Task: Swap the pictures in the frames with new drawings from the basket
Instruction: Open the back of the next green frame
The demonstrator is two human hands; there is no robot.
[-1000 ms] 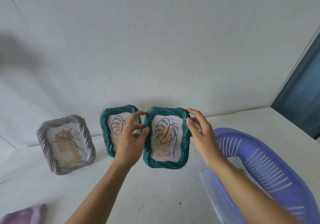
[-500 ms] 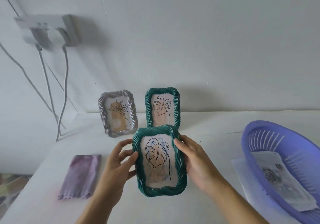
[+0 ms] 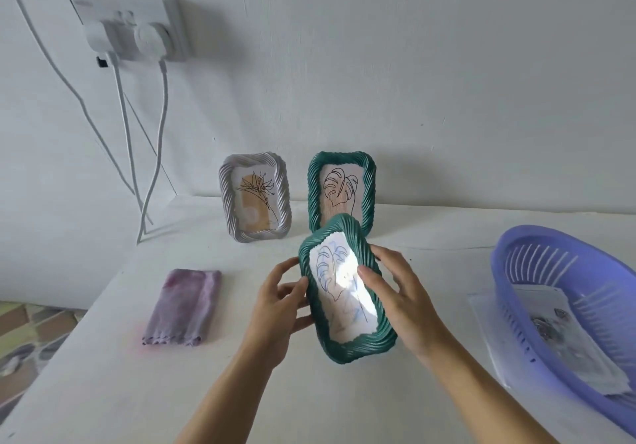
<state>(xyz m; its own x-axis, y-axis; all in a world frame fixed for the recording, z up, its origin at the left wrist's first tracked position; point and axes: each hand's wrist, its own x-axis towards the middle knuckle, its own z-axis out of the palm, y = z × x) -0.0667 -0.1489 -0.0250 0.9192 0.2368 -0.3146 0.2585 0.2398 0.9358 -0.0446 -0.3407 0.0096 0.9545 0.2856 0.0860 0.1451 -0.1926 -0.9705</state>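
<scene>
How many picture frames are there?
3. A pale grey twisted-rim frame stands by the wall. A dark green twisted-rim frame stands to its right. A second dark green frame is held tilted between the left hand and right hand. None seems hidden.

The table point(image 3: 103, 392) meets the wall at its rear. There stand the left standing frame point(image 3: 255, 199) and, just beside it, the right standing frame point(image 3: 340, 189). The held frame point(image 3: 344, 349) is above the table, in front of the right standing frame, between the left hand point(image 3: 278, 309) and right hand point(image 3: 402, 299). The cloth point(image 3: 182, 306) lies to the left of the hands. The basket point(image 3: 550, 233) sits at far right, with papers point(image 3: 557, 323) inside it. The wall socket point(image 3: 134, 27) is mounted upper left, and its cables point(image 3: 127, 134) hang below it.
</scene>
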